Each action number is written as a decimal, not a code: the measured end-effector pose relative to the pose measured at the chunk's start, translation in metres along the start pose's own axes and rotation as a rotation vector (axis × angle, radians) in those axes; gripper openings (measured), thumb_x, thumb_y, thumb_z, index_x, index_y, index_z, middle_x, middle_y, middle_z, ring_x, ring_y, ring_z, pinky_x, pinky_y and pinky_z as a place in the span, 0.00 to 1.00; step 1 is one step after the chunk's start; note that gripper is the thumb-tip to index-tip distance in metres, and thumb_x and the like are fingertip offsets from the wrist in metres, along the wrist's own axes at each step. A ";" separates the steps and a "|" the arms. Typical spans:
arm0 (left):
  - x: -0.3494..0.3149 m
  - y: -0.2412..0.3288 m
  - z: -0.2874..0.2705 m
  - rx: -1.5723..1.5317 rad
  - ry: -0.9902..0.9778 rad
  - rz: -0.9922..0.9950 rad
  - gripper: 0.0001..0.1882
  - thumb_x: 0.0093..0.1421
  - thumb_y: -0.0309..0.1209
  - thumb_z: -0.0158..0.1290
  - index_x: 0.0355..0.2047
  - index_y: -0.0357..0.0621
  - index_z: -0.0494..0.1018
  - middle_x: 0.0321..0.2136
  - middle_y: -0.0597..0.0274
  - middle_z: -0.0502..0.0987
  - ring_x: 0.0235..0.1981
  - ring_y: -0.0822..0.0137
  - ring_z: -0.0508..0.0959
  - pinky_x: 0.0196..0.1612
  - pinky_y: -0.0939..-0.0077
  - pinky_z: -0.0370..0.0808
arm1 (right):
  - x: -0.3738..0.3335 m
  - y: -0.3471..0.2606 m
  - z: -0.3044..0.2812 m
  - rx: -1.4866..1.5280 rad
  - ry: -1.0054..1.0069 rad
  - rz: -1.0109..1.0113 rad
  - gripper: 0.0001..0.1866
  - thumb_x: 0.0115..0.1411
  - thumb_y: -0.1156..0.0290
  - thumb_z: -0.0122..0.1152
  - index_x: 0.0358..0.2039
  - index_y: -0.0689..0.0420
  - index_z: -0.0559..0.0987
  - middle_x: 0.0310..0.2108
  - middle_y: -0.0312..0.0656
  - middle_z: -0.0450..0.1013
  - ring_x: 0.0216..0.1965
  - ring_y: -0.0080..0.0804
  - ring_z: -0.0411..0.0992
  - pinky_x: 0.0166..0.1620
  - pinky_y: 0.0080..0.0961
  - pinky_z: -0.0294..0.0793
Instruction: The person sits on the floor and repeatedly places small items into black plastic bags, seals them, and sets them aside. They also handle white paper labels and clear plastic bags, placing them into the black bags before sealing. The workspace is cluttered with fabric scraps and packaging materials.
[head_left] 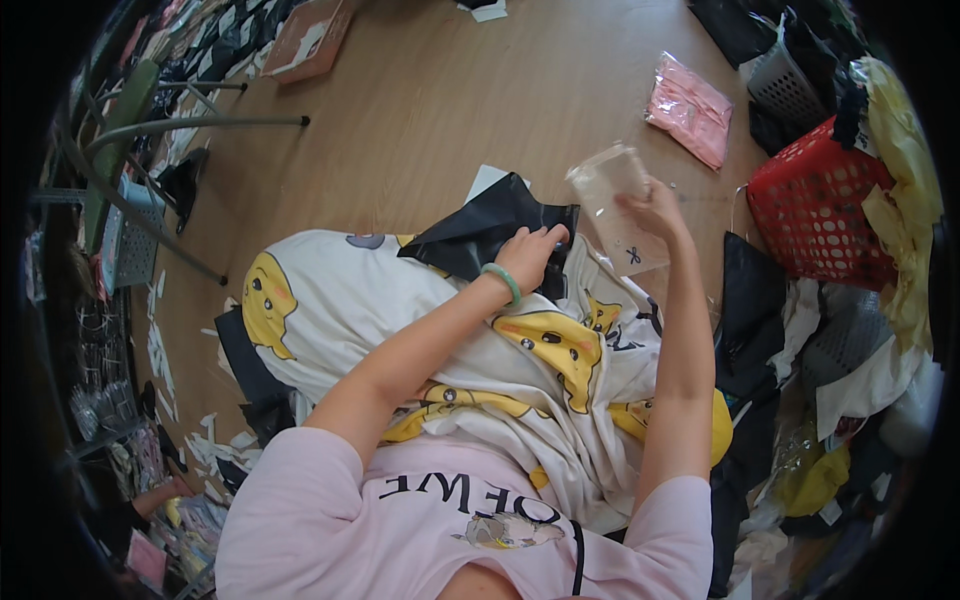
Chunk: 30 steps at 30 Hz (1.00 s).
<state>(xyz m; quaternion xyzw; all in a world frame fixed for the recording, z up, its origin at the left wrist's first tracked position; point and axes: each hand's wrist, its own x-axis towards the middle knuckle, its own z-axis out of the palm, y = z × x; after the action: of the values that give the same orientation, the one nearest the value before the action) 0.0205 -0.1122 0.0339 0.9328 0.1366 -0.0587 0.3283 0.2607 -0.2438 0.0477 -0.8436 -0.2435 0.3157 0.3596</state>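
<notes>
My left hand [528,258], with a green bangle at the wrist, is closed on the edge of a black plastic mailing bag [465,232]. The bag lies over my lap, and its side near my fingers looks like the mouth. To the right, my right hand [656,210] grips a clear plastic packet [608,178] with something pale beige folded inside. The packet is held up above the floor, apart from the black bag. Below both hands, white cloth with yellow cartoon figures [340,300] covers my legs. A white paper [490,182] sticks out behind the black bag.
A pink packet in clear plastic [690,108] lies on the wooden floor ahead. At the right stand a red perforated basket [815,215] and a grey basket [785,88]. On the left are a metal-legged chair [150,125], a pink tray [308,40] and paper scraps.
</notes>
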 end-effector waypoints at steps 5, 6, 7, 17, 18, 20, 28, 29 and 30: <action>-0.006 0.001 0.002 -0.066 0.094 0.022 0.21 0.53 0.15 0.45 0.46 0.46 0.69 0.38 0.49 0.78 0.40 0.46 0.73 0.46 0.56 0.71 | -0.085 -0.002 -0.007 0.554 0.064 -0.091 0.21 0.59 0.68 0.66 0.51 0.58 0.74 0.38 0.38 0.78 0.34 0.21 0.75 0.36 0.22 0.76; -0.008 0.001 0.003 -0.086 0.093 0.015 0.21 0.53 0.15 0.45 0.47 0.45 0.69 0.38 0.49 0.78 0.40 0.46 0.73 0.46 0.55 0.71 | -0.106 -0.011 0.000 0.645 0.013 -0.033 0.21 0.59 0.68 0.66 0.51 0.59 0.73 0.39 0.38 0.77 0.35 0.21 0.75 0.36 0.22 0.76; -0.009 0.002 0.005 -0.089 0.083 0.016 0.20 0.54 0.17 0.47 0.47 0.45 0.70 0.38 0.49 0.78 0.41 0.46 0.74 0.47 0.56 0.72 | -0.123 -0.017 0.007 0.736 -0.036 0.026 0.21 0.60 0.69 0.66 0.52 0.60 0.73 0.39 0.38 0.77 0.36 0.21 0.76 0.37 0.21 0.76; -0.006 -0.033 0.039 -0.536 0.269 0.244 0.19 0.54 0.29 0.60 0.47 0.41 0.77 0.45 0.47 0.80 0.49 0.58 0.79 0.53 0.71 0.74 | -0.134 -0.015 0.073 0.818 -0.352 0.159 0.22 0.58 0.71 0.68 0.52 0.61 0.73 0.42 0.39 0.77 0.39 0.24 0.77 0.42 0.22 0.78; -0.007 -0.027 0.037 -0.534 0.299 0.272 0.18 0.54 0.28 0.60 0.47 0.41 0.77 0.45 0.48 0.80 0.48 0.59 0.80 0.53 0.71 0.74 | -0.137 -0.012 0.073 0.835 -0.335 0.128 0.21 0.58 0.70 0.68 0.51 0.62 0.74 0.42 0.39 0.77 0.38 0.25 0.77 0.41 0.23 0.78; -0.011 -0.019 0.022 -0.517 0.361 0.322 0.18 0.55 0.27 0.59 0.47 0.40 0.77 0.44 0.49 0.80 0.48 0.61 0.80 0.52 0.71 0.74 | -0.132 -0.014 0.073 0.861 -0.351 0.084 0.20 0.58 0.70 0.67 0.49 0.62 0.75 0.42 0.40 0.78 0.38 0.26 0.78 0.41 0.24 0.79; -0.021 0.023 -0.016 -0.680 0.319 0.233 0.17 0.55 0.21 0.56 0.47 0.39 0.74 0.42 0.52 0.81 0.46 0.61 0.80 0.50 0.72 0.74 | -0.140 -0.003 0.057 0.941 -0.411 0.009 0.15 0.61 0.69 0.64 0.46 0.63 0.76 0.38 0.42 0.79 0.34 0.28 0.80 0.38 0.26 0.81; -0.020 0.024 -0.019 -0.634 0.416 0.297 0.16 0.55 0.19 0.55 0.46 0.40 0.73 0.41 0.49 0.80 0.46 0.58 0.80 0.49 0.71 0.74 | -0.139 -0.001 0.054 0.932 -0.401 -0.008 0.15 0.61 0.69 0.64 0.46 0.63 0.77 0.38 0.42 0.79 0.34 0.28 0.80 0.38 0.26 0.81; -0.018 0.027 -0.023 -0.588 0.511 0.363 0.16 0.55 0.17 0.53 0.45 0.41 0.72 0.41 0.46 0.80 0.45 0.55 0.80 0.48 0.70 0.75 | -0.144 -0.003 0.049 0.943 -0.359 0.005 0.16 0.60 0.70 0.65 0.45 0.64 0.77 0.38 0.42 0.79 0.33 0.28 0.80 0.37 0.25 0.80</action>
<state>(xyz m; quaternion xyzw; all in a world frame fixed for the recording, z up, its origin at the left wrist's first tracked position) 0.0113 -0.1218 0.0717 0.7929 0.0579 0.2745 0.5410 0.1275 -0.3113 0.0752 -0.5225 -0.1304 0.5325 0.6531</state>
